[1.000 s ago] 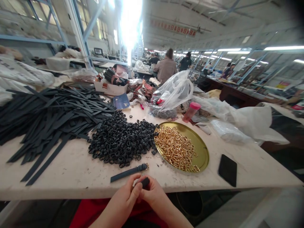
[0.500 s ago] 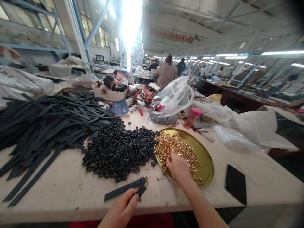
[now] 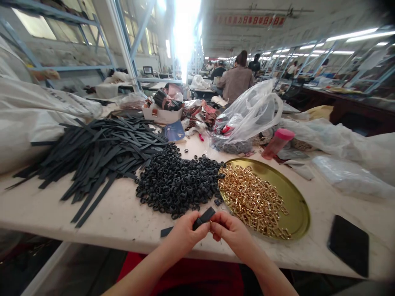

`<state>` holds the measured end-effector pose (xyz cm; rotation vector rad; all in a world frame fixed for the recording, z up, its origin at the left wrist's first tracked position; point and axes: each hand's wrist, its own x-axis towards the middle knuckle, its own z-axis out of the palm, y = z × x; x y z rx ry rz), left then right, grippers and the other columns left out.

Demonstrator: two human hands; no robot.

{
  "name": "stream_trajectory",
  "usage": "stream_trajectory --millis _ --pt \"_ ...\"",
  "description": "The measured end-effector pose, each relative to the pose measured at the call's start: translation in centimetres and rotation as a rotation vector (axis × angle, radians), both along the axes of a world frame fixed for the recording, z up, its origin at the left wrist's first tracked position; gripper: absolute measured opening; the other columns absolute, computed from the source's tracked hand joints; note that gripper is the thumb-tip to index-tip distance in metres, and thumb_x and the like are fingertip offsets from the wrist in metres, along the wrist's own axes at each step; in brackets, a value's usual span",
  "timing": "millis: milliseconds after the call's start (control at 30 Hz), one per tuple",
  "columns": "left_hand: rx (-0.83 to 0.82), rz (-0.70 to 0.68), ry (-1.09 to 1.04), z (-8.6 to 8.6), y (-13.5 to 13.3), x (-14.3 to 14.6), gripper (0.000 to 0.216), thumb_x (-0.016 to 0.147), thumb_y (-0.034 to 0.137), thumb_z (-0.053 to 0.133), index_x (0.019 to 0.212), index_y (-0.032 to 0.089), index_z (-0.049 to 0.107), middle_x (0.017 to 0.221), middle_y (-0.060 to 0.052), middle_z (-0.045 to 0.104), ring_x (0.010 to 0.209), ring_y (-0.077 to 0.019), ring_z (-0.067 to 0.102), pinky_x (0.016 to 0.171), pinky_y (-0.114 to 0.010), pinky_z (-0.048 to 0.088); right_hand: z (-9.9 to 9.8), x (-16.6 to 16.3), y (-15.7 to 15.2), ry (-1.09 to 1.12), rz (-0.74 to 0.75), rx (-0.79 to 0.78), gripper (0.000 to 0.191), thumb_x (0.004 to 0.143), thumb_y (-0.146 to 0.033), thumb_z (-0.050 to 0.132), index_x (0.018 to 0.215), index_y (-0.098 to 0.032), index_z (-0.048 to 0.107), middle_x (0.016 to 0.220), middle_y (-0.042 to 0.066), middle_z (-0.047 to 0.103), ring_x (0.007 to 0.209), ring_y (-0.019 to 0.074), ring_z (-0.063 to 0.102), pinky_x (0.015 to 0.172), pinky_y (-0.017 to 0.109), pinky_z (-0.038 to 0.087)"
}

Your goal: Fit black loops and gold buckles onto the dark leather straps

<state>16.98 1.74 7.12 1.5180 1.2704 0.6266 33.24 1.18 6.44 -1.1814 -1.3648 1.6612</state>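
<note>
Pinched in my left hand is a short black strap, its end pointing up and to the right. My right hand meets it at the table's front edge, fingertips closed on a small gold buckle that is mostly covered. Beneath my left hand, the end of another black strap sticks out on the table. Many gold buckles lie heaped on a round gold tray, just beyond my right hand. A mound of black strap loops touches the tray's left side.
Long black straps are piled at the left. A black phone lies at the right. Behind the tray stand a pink-lidded jar and a clear plastic bag. A blue booklet lies behind the loops. People sit farther back.
My right hand has left the buckle heap and come to my left hand with a gold buckle. My left hand has lifted slightly with the strap. The view has turned left.
</note>
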Motion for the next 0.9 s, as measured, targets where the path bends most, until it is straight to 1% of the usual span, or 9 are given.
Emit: stream_trajectory --millis 100,200,267,333,400,500,733,800,900 --pt "0.000 0.077 -0.052 -0.2 -0.9 -0.4 0.021 0.074 0.033 0.048 0.073 0.013 0.056 0.063 0.001 0.052 0.060 -0.0120 0.044 0.055 -0.021 0.032 -0.1 -0.9 -0.9 0.101 0.003 -0.061 0.028 0.072 -0.033 0.061 0.094 -0.017 0.056 0.072 -0.001 0.055 0.059 0.0081 0.044 0.058 0.024 0.036" --pt "0.008 0.157 -0.097 -0.3 -1.7 -0.7 0.020 0.074 0.032 0.045 0.073 0.014 0.053 0.064 0.001 0.054 0.062 -0.0135 0.047 0.057 -0.022 0.035 -0.3 -1.7 -2.0 0.281 0.022 -0.164 0.049 0.067 -0.023 0.064 0.113 -0.021 0.047 0.080 -0.001 0.057 0.064 0.0079 0.046 0.058 0.021 0.035" --pt "0.037 0.169 -0.059 -0.4 -2.2 -0.9 0.020 0.075 0.032 0.043 0.072 0.015 0.052 0.063 0.001 0.052 0.061 -0.0138 0.047 0.057 -0.023 0.034 -0.8 -2.3 -2.5 0.357 -0.005 -0.196 0.054 0.067 -0.022 0.065 0.116 -0.022 0.044 0.079 -0.002 0.058 0.063 0.0074 0.046 0.055 0.020 0.033" --pt "0.064 0.154 -0.001 -0.4 -2.6 -1.0 0.019 0.077 0.032 0.043 0.074 0.015 0.053 0.065 0.001 0.053 0.063 -0.0142 0.047 0.057 -0.023 0.034 -1.3 -2.9 -2.9 0.323 -0.079 -0.169 0.045 0.070 -0.028 0.065 0.111 -0.021 0.048 0.073 -0.002 0.058 0.061 0.0080 0.047 0.054 0.020 0.034" --pt "0.069 0.134 0.037 -0.5 -3.0 -1.2 0.019 0.078 0.031 0.044 0.075 0.015 0.054 0.067 0.000 0.055 0.064 -0.0149 0.048 0.059 -0.023 0.034 -1.9 -3.2 -3.1 0.208 -0.166 -0.067 0.034 0.071 -0.035 0.065 0.100 -0.019 0.054 0.069 -0.002 0.058 0.060 0.0092 0.049 0.055 0.022 0.037" --pt "0.060 0.080 0.016 -0.5 -3.4 -1.4 0.021 0.079 0.033 0.045 0.077 0.014 0.056 0.074 -0.002 0.058 0.071 -0.0162 0.050 0.064 -0.024 0.036 -2.3 -3.3 -3.3 0.140 -0.259 -0.002 0.027 0.068 -0.038 0.068 0.084 -0.017 0.060 0.067 -0.001 0.059 0.056 0.0083 0.049 0.055 0.023 0.040" --pt "-0.016 -0.024 -0.008 -0.4 -4.4 -2.9 0.032 0.088 0.038 0.033 0.078 0.016 0.054 0.068 0.000 0.054 0.064 -0.0144 0.047 0.058 -0.022 0.035 -1.7 -3.8 -3.5 0.574 -0.486 -0.476 0.034 0.055 -0.027 0.079 0.083 -0.019 0.061 0.071 -0.005 0.059 0.053 0.0023 0.051 0.054 0.016 0.046" --pt "0.010 -0.095 -0.011 0.0 -4.5 -3.2 0.029 0.088 0.034 0.035 0.079 0.016 0.056 0.078 -0.002 0.059 0.073 -0.0156 0.051 0.067 -0.022 0.037 -1.8 -4.4 -3.9 0.595 -0.437 -0.490 0.031 0.058 -0.027 0.078 0.082 -0.018 0.061 0.070 -0.005 0.059 0.053 0.0025 0.051 0.054 0.015 0.046" --pt "0.014 -0.140 -0.025 0.5 -4.4 -3.2 0.028 0.089 0.031 0.034 0.082 0.017 0.057 0.083 -0.002 0.061 0.079 -0.0163 0.053 0.073 -0.022 0.038 -2.2 -5.2 -4.5 0.527 -0.361 -0.391 0.025 0.064 -0.031 0.074 0.080 -0.017 0.061 0.070 -0.003 0.060 0.057 0.0050 0.052 0.055 0.017 0.045"
